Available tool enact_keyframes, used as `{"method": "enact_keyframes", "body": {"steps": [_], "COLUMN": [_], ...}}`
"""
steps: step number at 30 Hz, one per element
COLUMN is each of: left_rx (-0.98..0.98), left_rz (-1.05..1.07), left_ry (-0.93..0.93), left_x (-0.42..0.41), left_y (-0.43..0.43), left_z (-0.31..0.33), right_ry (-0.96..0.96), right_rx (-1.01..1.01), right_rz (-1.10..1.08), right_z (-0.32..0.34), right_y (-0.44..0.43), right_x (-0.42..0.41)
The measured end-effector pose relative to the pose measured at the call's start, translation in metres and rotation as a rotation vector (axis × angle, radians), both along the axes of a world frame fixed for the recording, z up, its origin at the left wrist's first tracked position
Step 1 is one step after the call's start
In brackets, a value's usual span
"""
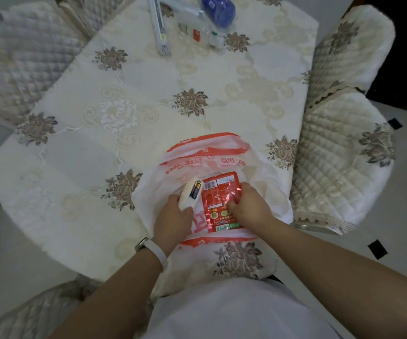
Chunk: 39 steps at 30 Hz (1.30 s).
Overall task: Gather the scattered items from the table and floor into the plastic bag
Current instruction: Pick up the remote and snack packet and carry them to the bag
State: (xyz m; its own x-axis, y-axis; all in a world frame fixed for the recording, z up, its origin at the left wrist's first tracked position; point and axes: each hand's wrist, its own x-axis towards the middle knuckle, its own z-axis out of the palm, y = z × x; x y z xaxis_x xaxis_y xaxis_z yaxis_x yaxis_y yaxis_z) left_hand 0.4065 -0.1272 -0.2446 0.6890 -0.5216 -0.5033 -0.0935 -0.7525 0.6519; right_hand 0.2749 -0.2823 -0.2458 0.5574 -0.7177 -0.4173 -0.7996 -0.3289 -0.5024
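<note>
So the plastic bag (268, 192), white with red print, was laid at the near edge of the table (99, 143) with its mouth spread wide. A white remote (190, 195) with its battery cover off (two batteries could be seen) was gripped by the left hand (173, 214). The fingers were curled round its lower end, and it was held right at the bag's opening. Whether it was touching the bag couldn't be told. A red food packet (218, 204) was pinched at its right side by the right hand (250, 204) and was lying flat in the bag's open mouth, just beside the remote. Way over at the far edge more stuff was lying: a blue bottle (218, 9), a long white box (159, 28) and some small white bits (196, 35), one with a red label. A quilted chair (339, 167) was parked at the right edge, and another (26, 57) at the left. A white wristband (159, 252) was worn on the left wrist.
</note>
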Motion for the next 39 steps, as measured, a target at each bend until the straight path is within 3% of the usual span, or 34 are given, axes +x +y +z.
{"method": "enact_keyframes", "body": {"steps": [7,12,16,20,27,34,39], "left_rx": [-0.141,-0.159,-0.097,-0.155,-0.273,-0.361,-0.417], "left_rz": [0.162,0.081,-0.055,-0.196,-0.523,-0.835,-0.934], "left_ry": [0.061,0.016,-0.099,-0.23,-0.51,-0.796,-0.873], "left_x": [0.002,-0.004,-0.011,-0.022,-0.076,-0.175,-0.265], "left_y": [-0.01,0.0,0.014,0.019,-0.009,-0.065,-0.123], "left_z": [0.0,-0.003,0.004,0.022,0.053,0.078,0.096], "right_ry": [0.074,-0.004,-0.085,-0.083,-0.107,-0.207,-0.177], "right_rx": [-0.015,-0.098,-0.276,-0.487,-0.624,-0.697,-0.727], "right_rz": [0.104,0.102,0.158,0.298,0.306,0.203,0.115], "right_z": [0.016,0.032,0.045,0.054,0.065,0.088,0.095], "right_y": [0.011,0.021,0.023,0.02,0.007,-0.031,-0.071], "right_x": [-0.014,-0.022,-0.031,-0.045,-0.097,-0.214,-0.327]}}
